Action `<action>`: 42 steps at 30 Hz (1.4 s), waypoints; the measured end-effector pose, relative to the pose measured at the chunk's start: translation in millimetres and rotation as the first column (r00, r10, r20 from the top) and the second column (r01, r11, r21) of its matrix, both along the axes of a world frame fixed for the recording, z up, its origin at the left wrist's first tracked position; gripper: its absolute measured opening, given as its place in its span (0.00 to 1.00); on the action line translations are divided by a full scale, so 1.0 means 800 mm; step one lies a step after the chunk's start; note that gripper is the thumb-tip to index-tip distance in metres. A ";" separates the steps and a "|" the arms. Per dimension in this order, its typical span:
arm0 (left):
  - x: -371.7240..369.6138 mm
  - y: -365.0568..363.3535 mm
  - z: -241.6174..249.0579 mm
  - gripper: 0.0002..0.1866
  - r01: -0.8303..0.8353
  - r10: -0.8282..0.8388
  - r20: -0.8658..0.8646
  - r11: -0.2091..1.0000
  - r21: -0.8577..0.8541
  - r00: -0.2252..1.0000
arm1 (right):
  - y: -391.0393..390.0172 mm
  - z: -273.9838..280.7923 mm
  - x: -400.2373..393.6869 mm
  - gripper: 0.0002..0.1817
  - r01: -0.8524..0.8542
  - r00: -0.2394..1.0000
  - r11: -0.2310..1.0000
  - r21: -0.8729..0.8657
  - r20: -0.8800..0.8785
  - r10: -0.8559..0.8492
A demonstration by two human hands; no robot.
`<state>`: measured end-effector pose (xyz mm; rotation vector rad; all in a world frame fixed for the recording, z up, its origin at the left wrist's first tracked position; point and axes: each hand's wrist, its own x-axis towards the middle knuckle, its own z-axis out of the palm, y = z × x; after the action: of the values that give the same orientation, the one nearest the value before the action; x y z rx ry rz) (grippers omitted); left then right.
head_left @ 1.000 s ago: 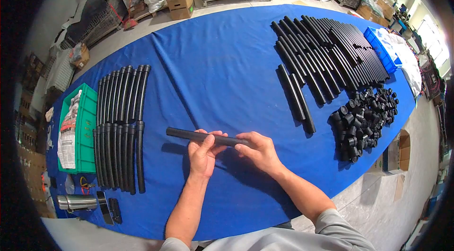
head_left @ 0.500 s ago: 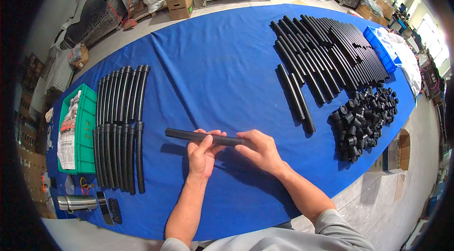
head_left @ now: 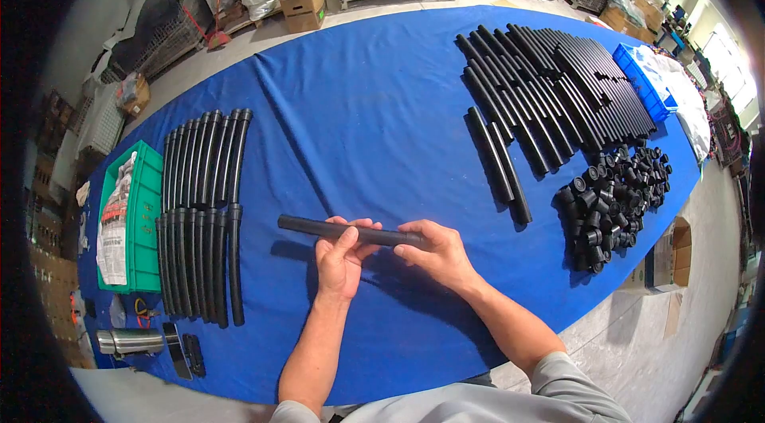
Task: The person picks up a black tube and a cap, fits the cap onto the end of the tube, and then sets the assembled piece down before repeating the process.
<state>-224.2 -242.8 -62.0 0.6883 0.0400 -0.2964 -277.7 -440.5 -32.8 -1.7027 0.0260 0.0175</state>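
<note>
A straight black tube (head_left: 307, 225) lies level across both hands above the blue cloth. My left hand (head_left: 341, 264) is closed around its middle, palm up, with the thumb along the near side. At the right end, my right hand (head_left: 434, 249) grips it with thumb and fingers, which hide that tip. The tube's left end sticks out free. To the right lies a heap of short black caps (head_left: 613, 208), and beyond them rows of black tubes (head_left: 542, 96). Two rows of tubes with collared ends (head_left: 195, 264) lie at the left.
The blue cloth (head_left: 358, 104) covers the table. A green crate (head_left: 143, 224) with newspaper stands at the left edge, near a steel bottle (head_left: 131, 342) and a phone (head_left: 177, 351). A blue crate (head_left: 644, 84) sits at the far right; cardboard boxes (head_left: 301, 1) stand behind the table.
My right hand has shifted slightly, its fingers settling further over the tube's right end. My left hand and the tube stay nearly still.
</note>
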 end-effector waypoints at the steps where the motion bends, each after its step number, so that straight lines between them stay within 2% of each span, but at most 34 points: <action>1: 0.000 0.001 0.000 0.09 0.005 -0.005 0.001 1.000 0.003 1.000 | 0.000 0.005 0.000 0.20 -0.006 0.997 0.999 0.045 -0.072 0.009; 4: 0.000 0.002 -0.001 0.09 0.020 -0.021 0.024 1.000 0.010 1.000 | -0.006 0.000 0.004 0.21 0.076 0.945 0.893 0.444 -0.317 0.078; 8: -0.002 -0.002 0.002 0.10 -0.004 0.003 0.017 1.000 0.018 1.000 | -0.007 -0.008 0.003 0.20 -0.038 0.977 0.962 0.269 -0.192 0.092; 9: -0.002 -0.002 0.002 0.10 0.005 -0.005 0.005 1.000 0.018 1.000 | -0.006 -0.007 0.003 0.20 -0.048 0.999 0.996 0.072 0.002 0.048; 11: -0.001 -0.002 0.004 0.10 0.022 -0.022 -0.020 1.000 0.018 1.000 | -0.005 -0.003 0.003 0.20 0.055 0.919 0.950 -0.307 0.388 0.073; 15: 0.000 0.000 -0.002 0.11 0.007 -0.006 -0.019 0.999 0.042 1.000 | -0.002 0.001 0.001 0.20 0.035 0.952 0.955 -0.293 0.300 0.058; 16: 0.001 0.000 -0.001 0.10 0.014 -0.014 -0.010 0.999 0.041 1.000 | -0.004 -0.001 0.002 0.20 -0.015 0.995 0.998 -0.060 0.095 0.021; 17: 0.001 0.000 0.001 0.10 0.021 -0.021 -0.001 0.999 0.041 1.000 | -0.006 -0.005 0.003 0.20 -0.013 0.992 0.983 0.182 -0.117 0.035; 18: 0.000 -0.001 0.002 0.10 0.011 -0.011 0.004 0.999 0.053 1.000 | -0.007 -0.007 0.003 0.20 0.042 0.944 0.912 0.408 -0.315 0.098; 21: -0.002 -0.004 0.003 0.09 -0.010 0.009 0.012 0.997 0.072 1.000 | -0.004 -0.002 0.001 0.20 0.002 0.983 0.978 0.209 -0.181 0.036; 22: -0.001 -0.004 0.001 0.09 -0.012 0.011 0.009 0.998 0.068 1.000 | -0.003 -0.007 0.003 0.21 0.050 0.968 0.978 -0.203 0.252 0.002; 25: 0.001 -0.001 -0.001 0.09 -0.002 0.002 0.009 0.999 0.046 1.000 | -0.002 -0.005 0.003 0.22 0.092 0.899 0.925 -0.368 0.429 0.081; 26: 0.001 0.000 -0.001 0.09 0.004 -0.005 0.009 0.999 0.037 1.000 | -0.003 -0.007 0.003 0.22 0.077 0.913 0.928 -0.364 0.400 0.081; 27: 0.001 0.000 -0.001 0.09 0.007 -0.007 0.011 0.999 0.041 1.000 | -0.003 -0.002 0.002 0.22 0.005 0.983 0.985 -0.173 0.180 0.026; 28: 0.001 0.000 -0.001 0.08 0.010 -0.010 0.012 0.999 0.045 1.000 | -0.001 0.005 0.000 0.22 -0.018 0.998 0.999 0.037 -0.057 0.020; 29: 0.000 0.000 0.000 0.08 0.012 -0.013 0.014 0.999 0.048 1.000 | -0.001 0.010 -0.001 0.22 0.009 0.956 0.969 0.245 -0.286 0.063; 32: -0.002 -0.001 0.002 0.08 0.014 -0.015 0.020 0.998 0.058 1.000 | -0.009 -0.003 0.005 0.22 0.002 0.944 0.927 0.374 -0.306 0.121; 33: -0.002 -0.001 0.001 0.08 0.012 -0.013 0.018 0.998 0.054 1.000 | -0.008 -0.007 0.006 0.21 -0.020 0.996 0.988 0.154 -0.084 0.033; 34: -0.001 -0.001 0.000 0.08 0.009 -0.010 0.016 0.999 0.049 1.000 | -0.006 -0.010 0.007 0.20 0.015 0.988 0.997 -0.073 0.157 -0.004; 35: -0.001 -0.001 -0.001 0.09 0.007 -0.007 0.014 0.999 0.045 1.000 | -0.005 -0.011 0.007 0.20 0.103 0.921 0.954 -0.280 0.390 0.016; 38: 0.000 0.000 -0.003 0.09 -0.002 0.001 0.004 1.000 0.015 1.000 | -0.005 -0.009 0.009 0.20 0.124 0.843 0.937 -0.328 0.533 0.075; 39: 0.000 0.000 -0.003 0.09 0.003 -0.003 0.008 1.000 0.017 1.000 | -0.005 -0.003 0.007 0.21 0.034 0.957 0.979 -0.199 0.290 0.026; 40: 0.001 0.000 -0.003 0.09 0.007 -0.008 0.012 1.000 0.020 1.000 | -0.005 0.006 0.003 0.21 -0.017 1.000 0.999 -0.046 0.022 0.018; 41: 0.001 0.000 -0.003 0.08 0.012 -0.012 0.016 1.000 0.023 1.000 | -0.005 0.011 0.000 0.21 -0.025 0.968 0.993 0.116 -0.246 0.053; 42: 0.000 0.000 -0.002 0.08 0.013 -0.014 0.023 0.999 0.035 1.000 | -0.008 0.005 0.002 0.22 -0.025 0.958 0.984 0.178 -0.276 0.074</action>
<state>-224.1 -242.8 -63.8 0.7265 0.0180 -0.3014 -276.1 -447.0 -28.7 -1.5153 0.1898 0.2929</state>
